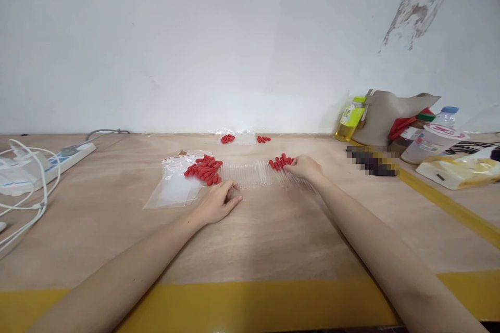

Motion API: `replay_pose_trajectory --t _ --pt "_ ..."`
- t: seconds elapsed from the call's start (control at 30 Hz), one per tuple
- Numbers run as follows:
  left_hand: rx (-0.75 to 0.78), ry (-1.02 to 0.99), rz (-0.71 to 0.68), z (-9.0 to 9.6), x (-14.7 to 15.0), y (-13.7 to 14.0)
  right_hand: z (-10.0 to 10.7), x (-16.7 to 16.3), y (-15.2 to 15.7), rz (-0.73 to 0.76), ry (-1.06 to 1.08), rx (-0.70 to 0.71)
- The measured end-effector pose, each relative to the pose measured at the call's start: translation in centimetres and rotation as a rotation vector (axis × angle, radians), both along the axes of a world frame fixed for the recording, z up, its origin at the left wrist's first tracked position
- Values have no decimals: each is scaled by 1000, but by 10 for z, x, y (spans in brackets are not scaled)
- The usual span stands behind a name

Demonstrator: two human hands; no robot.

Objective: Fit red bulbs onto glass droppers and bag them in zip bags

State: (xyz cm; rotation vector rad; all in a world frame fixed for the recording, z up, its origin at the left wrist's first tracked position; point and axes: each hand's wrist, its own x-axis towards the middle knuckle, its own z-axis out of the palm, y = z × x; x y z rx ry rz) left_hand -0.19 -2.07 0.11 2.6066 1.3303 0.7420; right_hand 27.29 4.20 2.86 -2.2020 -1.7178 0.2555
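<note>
two hands [216, 203] | one bare-tube row [262, 173] | three loose red-bulb piles [203, 169]

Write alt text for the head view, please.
A person's right hand is at red-topped tubes on a brown table; the left hand is beside a row of clear tubes and a pile of red tops. Bottles are at far right.

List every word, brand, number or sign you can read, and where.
Nothing reads clearly.
Clear plastic bottle with yellow-green label: characters too small.
Translucent cup with pink-and-white lid: print blurred.
Brown jar with green lid: label unreadable.
White-and-yellow plastic packet: any print unreadable.
Heap of small red bulbs: no lettering visible.
</note>
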Motion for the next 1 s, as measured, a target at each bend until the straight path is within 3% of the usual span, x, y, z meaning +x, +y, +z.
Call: replay_pose_trajectory --t 0.13,0.27,0.53,0.73,0.87,1.0 --pt "-6 4 -1 1 0 0 -3 -13 -5 76 43 128" --pt "-4 1 0 1 0 0 -8 -31 -12 192 -19 100" --pt "7 20 3 1 0 0 -15 -47 -14 140 -177 41" --pt "15 8 3 -3 0 1 -24 -51 -10 170 -180 42" --pt "181 -21 146 0 -9 11 -17 -47 -13 172 -99 165" --pt "286 22 327 5 -31 25 -7 -37 -17 232 54 167"
